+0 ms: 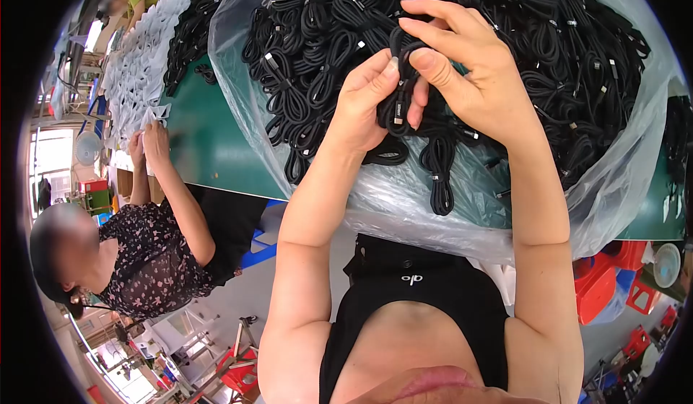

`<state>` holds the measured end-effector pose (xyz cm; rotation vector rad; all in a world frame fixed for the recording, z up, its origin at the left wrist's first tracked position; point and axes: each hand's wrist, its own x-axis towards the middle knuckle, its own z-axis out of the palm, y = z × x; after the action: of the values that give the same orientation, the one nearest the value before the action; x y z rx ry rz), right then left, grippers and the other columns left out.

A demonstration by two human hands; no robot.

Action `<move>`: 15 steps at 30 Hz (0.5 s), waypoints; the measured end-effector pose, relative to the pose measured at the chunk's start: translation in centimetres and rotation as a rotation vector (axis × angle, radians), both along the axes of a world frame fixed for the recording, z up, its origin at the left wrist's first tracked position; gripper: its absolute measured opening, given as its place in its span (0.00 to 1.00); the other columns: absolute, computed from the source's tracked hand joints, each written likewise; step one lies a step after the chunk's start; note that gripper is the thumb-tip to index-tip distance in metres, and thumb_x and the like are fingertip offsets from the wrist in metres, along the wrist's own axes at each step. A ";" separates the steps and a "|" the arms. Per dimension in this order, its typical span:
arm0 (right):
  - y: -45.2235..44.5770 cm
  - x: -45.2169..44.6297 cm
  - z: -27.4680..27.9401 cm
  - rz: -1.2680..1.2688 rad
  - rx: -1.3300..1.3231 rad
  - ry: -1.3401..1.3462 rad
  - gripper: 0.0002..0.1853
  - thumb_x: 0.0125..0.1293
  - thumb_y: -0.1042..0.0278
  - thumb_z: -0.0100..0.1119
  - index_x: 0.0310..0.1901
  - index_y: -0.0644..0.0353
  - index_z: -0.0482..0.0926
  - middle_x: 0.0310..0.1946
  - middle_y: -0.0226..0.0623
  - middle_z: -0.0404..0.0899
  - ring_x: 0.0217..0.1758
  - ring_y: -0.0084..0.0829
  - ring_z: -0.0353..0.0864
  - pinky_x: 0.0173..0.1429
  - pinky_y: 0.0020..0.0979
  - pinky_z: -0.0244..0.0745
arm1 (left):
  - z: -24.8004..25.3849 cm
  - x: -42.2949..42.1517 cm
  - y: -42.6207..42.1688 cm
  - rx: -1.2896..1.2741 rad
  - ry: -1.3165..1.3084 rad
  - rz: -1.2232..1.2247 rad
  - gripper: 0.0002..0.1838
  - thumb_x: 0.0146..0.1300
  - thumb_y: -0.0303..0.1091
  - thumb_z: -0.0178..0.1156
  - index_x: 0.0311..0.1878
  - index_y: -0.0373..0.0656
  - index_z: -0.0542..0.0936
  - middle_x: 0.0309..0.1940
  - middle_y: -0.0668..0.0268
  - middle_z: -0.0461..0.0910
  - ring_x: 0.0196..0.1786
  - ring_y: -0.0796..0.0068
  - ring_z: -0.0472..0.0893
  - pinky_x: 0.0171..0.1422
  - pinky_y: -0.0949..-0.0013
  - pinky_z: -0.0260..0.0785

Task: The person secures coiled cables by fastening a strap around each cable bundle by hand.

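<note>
Many cables (441,176), green tbl (191,144), grey flr (249,292)

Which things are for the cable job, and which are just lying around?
Cable job:
- held black bundle
- other black bundles
- clear plastic bag
- green table

Probably not:
- red seats
- round fan
- white pieces, seemingly someone else's job

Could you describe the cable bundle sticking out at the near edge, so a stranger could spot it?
On the green table, find the clear plastic holding a heap of black cable bundles. Look just nearer the person than their left hand and right hand. The bundle juts toward the person, with white lettering across its band, set apart by clear plastic on either side.
</note>
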<state>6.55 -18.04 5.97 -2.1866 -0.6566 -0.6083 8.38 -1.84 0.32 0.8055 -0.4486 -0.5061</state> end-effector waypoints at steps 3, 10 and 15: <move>-0.2 0.4 -0.5 0.015 -0.066 -0.064 0.18 0.66 0.63 0.51 0.54 0.64 0.74 0.53 0.38 0.74 0.46 0.29 0.73 0.53 0.30 0.67 | -0.1 0.2 0.2 -0.015 0.001 0.010 0.19 0.67 0.42 0.49 0.48 0.34 0.70 0.28 0.57 0.76 0.22 0.75 0.74 0.25 0.76 0.69; 0.5 0.6 -0.5 0.272 0.686 0.632 0.19 0.66 0.69 0.52 0.58 0.62 0.70 0.47 0.40 0.78 0.35 0.22 0.78 0.43 0.25 0.75 | 0.5 0.2 0.6 -0.037 0.041 -0.093 0.23 0.68 0.45 0.48 0.51 0.32 0.70 0.28 0.55 0.77 0.21 0.75 0.75 0.22 0.76 0.68; 0.5 1.2 -1.4 -0.025 0.771 0.505 0.14 0.64 0.70 0.55 0.49 0.67 0.76 0.41 0.42 0.80 0.43 0.28 0.80 0.50 0.26 0.74 | 0.0 0.1 0.1 0.109 -0.138 0.078 0.31 0.66 0.50 0.50 0.57 0.27 0.64 0.37 0.50 0.77 0.26 0.74 0.77 0.23 0.76 0.69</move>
<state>7.77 -17.50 4.61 -1.5192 -0.0854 -0.2317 8.51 -1.71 0.32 0.9632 -0.5177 -0.4069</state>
